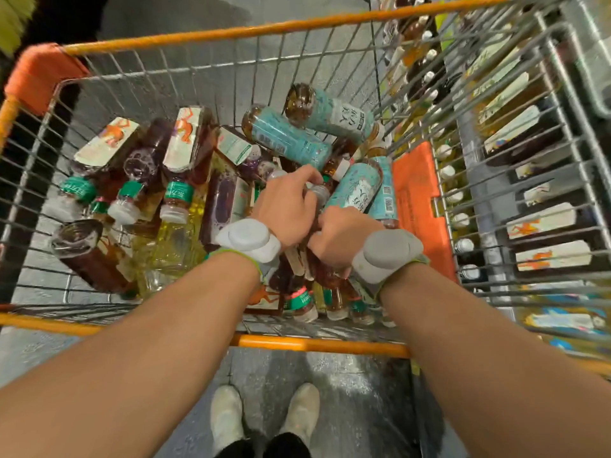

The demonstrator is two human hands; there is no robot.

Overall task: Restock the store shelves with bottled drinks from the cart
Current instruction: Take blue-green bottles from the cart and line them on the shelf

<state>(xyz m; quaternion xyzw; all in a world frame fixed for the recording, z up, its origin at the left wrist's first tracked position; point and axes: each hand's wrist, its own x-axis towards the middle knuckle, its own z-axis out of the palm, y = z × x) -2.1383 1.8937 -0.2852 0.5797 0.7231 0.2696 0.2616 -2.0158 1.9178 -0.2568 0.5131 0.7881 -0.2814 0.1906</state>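
Note:
Both hands reach down into the wire cart (211, 34), which has orange rails and holds several bottled drinks lying in a heap. My left hand (287, 206) curls its fingers round the capped neck of a bottle (320, 192) in the middle of the pile. My right hand (344, 234) grips another bottle just below it; that bottle is mostly hidden under the hand. Teal-labelled tea bottles (291, 137) lie at the back right. Dark tea bottles with white and orange labels (183, 140) lie at the left, beside a yellow drink (178, 236).
Shelves at the right (529, 180) hold rows of bottles seen through the cart's wire side. An orange flap (415, 200) lies against the cart's right wall. My shoes (264, 411) stand on the grey floor behind the cart's near rail (317, 343).

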